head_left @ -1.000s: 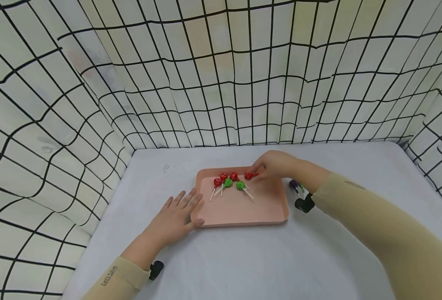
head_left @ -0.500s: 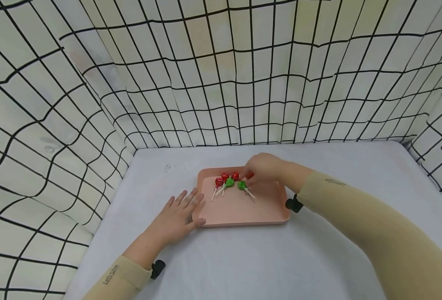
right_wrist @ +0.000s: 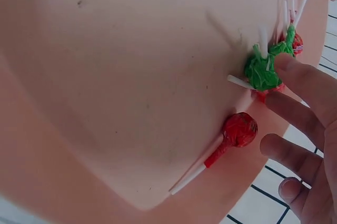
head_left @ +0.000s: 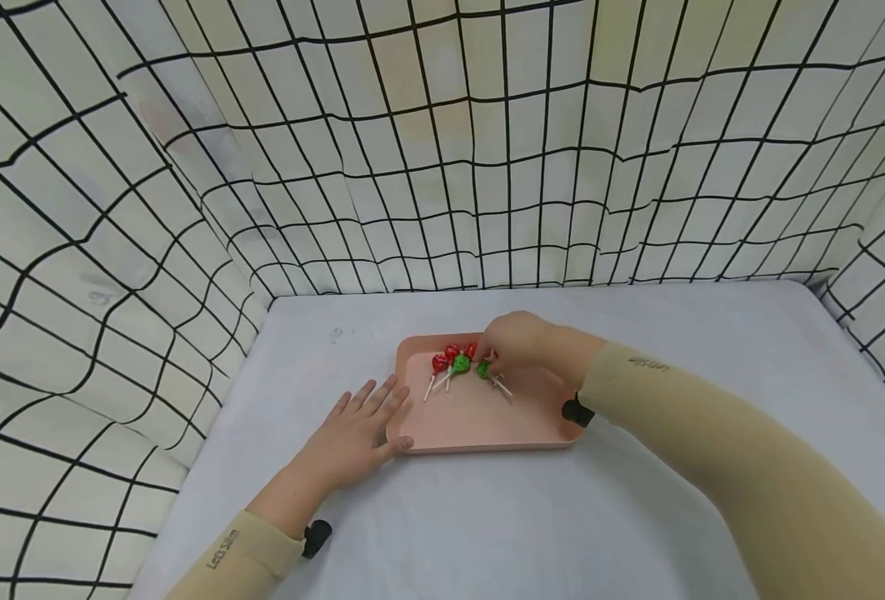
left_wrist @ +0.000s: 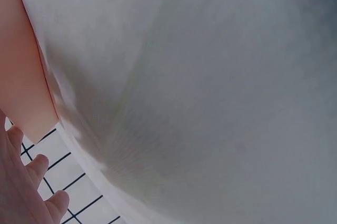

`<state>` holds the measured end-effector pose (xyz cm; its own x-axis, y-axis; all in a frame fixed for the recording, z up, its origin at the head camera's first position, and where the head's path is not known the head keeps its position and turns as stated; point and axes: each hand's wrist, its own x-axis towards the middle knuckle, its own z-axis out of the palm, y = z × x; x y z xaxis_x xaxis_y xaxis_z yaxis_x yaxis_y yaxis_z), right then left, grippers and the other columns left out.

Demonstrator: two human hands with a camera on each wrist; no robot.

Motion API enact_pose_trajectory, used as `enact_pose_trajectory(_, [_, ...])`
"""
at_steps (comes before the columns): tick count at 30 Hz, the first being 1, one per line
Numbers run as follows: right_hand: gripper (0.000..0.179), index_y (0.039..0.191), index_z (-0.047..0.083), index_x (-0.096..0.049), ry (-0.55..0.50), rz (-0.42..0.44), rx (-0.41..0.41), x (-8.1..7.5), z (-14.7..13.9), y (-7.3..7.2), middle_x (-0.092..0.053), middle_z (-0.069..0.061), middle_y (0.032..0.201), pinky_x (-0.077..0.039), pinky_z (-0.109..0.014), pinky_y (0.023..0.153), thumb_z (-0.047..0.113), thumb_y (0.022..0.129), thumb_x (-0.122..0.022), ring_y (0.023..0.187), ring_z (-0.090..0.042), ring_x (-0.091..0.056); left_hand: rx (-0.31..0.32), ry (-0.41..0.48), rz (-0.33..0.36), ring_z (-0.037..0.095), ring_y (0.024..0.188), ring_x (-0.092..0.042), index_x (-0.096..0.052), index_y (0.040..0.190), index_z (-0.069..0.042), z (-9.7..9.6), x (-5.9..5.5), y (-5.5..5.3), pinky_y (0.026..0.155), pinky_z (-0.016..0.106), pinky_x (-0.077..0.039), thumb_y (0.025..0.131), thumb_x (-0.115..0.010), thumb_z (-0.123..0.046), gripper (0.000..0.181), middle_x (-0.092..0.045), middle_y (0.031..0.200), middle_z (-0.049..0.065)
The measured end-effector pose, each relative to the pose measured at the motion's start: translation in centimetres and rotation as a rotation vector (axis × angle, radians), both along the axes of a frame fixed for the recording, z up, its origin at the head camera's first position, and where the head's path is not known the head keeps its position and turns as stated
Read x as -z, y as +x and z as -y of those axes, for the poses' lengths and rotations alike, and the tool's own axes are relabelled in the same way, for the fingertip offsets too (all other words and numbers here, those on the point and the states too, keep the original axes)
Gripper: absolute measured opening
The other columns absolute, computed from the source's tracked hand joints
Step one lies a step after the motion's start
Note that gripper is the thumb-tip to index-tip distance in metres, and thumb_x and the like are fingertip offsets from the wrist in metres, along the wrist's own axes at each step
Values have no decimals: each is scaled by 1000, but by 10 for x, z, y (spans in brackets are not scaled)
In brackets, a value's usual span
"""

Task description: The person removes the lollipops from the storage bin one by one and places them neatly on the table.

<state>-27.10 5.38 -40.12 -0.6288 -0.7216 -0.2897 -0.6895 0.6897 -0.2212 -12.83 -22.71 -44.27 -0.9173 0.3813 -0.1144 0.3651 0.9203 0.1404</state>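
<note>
A pink tray (head_left: 487, 429) holds several lollipops in red and green wrappers. My left hand (head_left: 356, 433) lies with spread fingers over the tray's left edge. My right hand (head_left: 521, 343) reaches over the tray's back, its thumb and index fingertip right at the wrapper of a green lollipop (right_wrist: 260, 72), fingers loosely bent. Closer to the right wrist camera lies a single red lollipop (right_wrist: 240, 129), just off the other fingertips; the hand covers it in the head view. Left of the right hand cluster another green lollipop (head_left: 461, 364) and red lollipops (head_left: 439, 362).
White cloth (head_left: 442, 525) covers the table under the tray. Walls of white sheet with a black grid (head_left: 442, 167) rise behind and at the sides. Black wrist cameras (head_left: 317, 537) sit under both sleeves.
My right hand has moved left along the tray's back, from the rightmost red lollipop to the green one. Lollipops right of the tray are now hidden by the right arm. The left hand stays put.
</note>
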Motion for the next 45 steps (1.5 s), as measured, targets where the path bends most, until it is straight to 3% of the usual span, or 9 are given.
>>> enact_pose_trajectory(16, [29,116,26,-76,38,35,-14,11,-1,-1,-69,12,108,-48,-34,97,28,87,-78,97,-10,-57,-6,-1,23,33,151,-13,-23,160,-24,0,-3,1,119,59,-12,94,-45,-68,82,-14,166,0])
enact_pose_trajectory(22, [24,110,27,-77,45,51,-32,13,0,0,-68,13,103,-48,-33,97,29,86,-79,95,-10,-57,-14,-13,24,32,151,-12,-21,160,-25,1,-1,0,120,58,-12,94,-46,-67,82,-14,166,0])
enact_pose_trajectory(30, [15,100,31,-78,47,102,4,14,-2,3,-66,17,94,-48,-32,93,31,85,-80,93,-10,-57,-4,-2,7,33,151,-14,-22,160,-24,1,1,1,119,59,-12,95,-46,-67,81,-15,166,0])
enact_pose_trajectory(45, [21,105,28,-79,-31,156,65,2,-9,7,-65,16,93,-49,-30,84,30,85,-81,91,-12,-56,-19,-9,35,33,151,-12,-20,160,-25,0,-1,1,120,58,-11,94,-44,-69,83,-13,166,0])
